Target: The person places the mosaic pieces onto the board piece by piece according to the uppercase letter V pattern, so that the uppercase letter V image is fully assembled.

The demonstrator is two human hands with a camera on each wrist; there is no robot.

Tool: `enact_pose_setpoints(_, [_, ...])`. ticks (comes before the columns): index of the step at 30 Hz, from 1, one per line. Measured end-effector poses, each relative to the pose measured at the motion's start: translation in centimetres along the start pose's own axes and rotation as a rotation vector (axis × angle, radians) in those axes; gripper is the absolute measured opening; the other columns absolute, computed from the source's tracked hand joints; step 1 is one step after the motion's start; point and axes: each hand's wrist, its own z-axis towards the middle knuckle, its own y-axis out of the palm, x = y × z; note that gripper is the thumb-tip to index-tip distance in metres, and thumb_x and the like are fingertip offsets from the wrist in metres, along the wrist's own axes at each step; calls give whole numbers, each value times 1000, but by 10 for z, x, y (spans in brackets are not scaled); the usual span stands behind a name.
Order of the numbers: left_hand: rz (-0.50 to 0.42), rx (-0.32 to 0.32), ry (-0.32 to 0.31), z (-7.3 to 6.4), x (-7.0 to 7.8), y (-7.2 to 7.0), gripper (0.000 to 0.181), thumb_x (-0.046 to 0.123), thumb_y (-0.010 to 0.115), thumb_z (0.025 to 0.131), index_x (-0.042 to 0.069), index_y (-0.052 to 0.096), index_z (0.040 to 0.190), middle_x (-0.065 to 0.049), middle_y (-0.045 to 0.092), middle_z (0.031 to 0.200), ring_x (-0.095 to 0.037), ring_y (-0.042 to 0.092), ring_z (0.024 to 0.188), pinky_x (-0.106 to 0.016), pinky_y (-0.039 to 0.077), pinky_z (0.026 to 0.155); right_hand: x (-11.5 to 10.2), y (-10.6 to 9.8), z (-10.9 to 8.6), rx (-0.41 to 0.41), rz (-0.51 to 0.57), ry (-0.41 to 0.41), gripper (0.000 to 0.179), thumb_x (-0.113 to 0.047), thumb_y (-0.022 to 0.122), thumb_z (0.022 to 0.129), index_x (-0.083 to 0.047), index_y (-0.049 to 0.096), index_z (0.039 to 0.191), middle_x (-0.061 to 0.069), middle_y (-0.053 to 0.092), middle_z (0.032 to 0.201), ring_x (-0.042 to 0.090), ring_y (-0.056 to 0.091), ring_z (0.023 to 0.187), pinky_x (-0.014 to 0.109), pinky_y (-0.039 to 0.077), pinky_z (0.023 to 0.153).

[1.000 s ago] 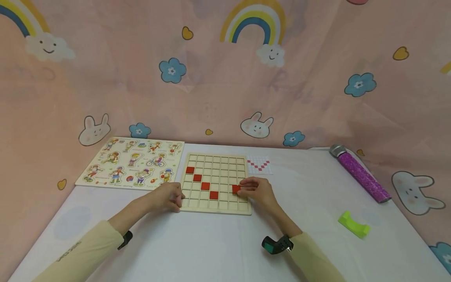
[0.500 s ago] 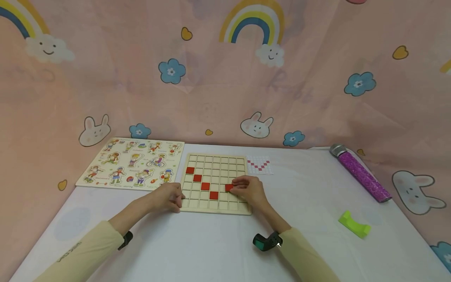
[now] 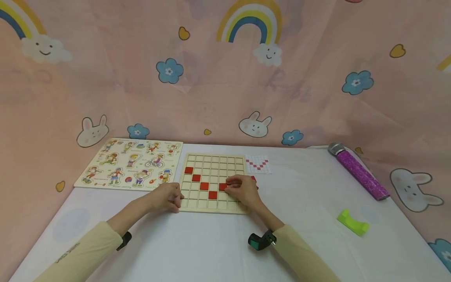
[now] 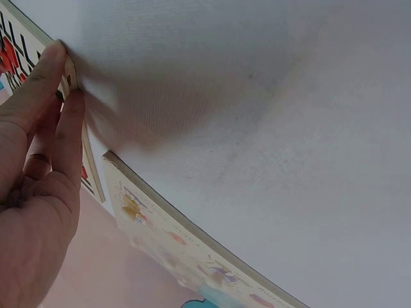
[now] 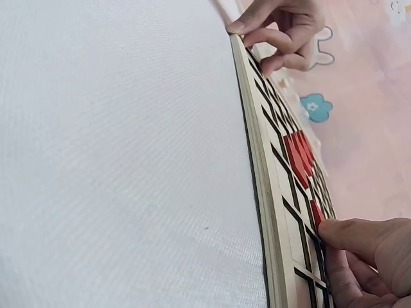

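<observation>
A pale wooden grid board [image 3: 215, 209] lies on the table, with several red square tiles forming a diagonal from its left side toward the front. My left hand [image 3: 165, 196] holds the board's front left corner; in the left wrist view its thumb and fingertips [image 4: 56, 51] are right at that corner. Over the right half of the grid, my right hand [image 3: 243, 191] pinches a red tile [image 3: 222, 187], up and right of the diagonal's lowest tile [image 3: 213, 195]. Part of that pinched tile is hidden by the fingers. Other red pieces [image 3: 254, 179] show partly behind the right hand.
A small card [image 3: 258, 164] with a red V pattern lies off the board's far right corner. To the left is a picture puzzle board [image 3: 130, 161]. Farther right are a glittery purple microphone [image 3: 363, 174] and a lime green curved piece [image 3: 353, 223]. A printed cloth hangs behind.
My right hand has slid left across the grid with the red tile. Red pieces beyond that hand have come into view. The left hand stays at the corner.
</observation>
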Motion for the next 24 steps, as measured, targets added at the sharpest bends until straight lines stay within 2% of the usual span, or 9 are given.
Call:
enact_pose_setpoints(6, [1,-5,6,0,1,-1,17,0,80,72,9,66,67,5,53,82,-23,62,99,-31,49,88,0,1,0,1,-10,16,24,0,78,76,0,71,98,9,71,90,17,67,77,29,56,76])
enact_pose_setpoints(14, [-8,-7,5,-1,3,-2,15,-1,79,72,6,67,68,4,52,82,-25,62,99,-32,50,88,-1,-4,2,-40,-8,24,25,0,78,76,0,71,100,10,71,94,17,69,79,29,56,77])
enact_pose_setpoints(20, [-14,-5,-7,0,4,-2,15,0,79,72,7,67,68,4,53,82,-24,62,100,-33,49,89,-1,-18,2,-25,47,83,27,0,77,77,0,69,104,10,70,96,20,69,85,29,55,79])
enact_pose_setpoints(24, [-14,-6,-15,0,4,-2,15,0,79,72,7,67,67,5,53,82,-24,62,100,-34,48,90,4,-31,0,-14,47,74,28,0,75,79,1,67,107,13,69,99,23,67,90,29,55,82])
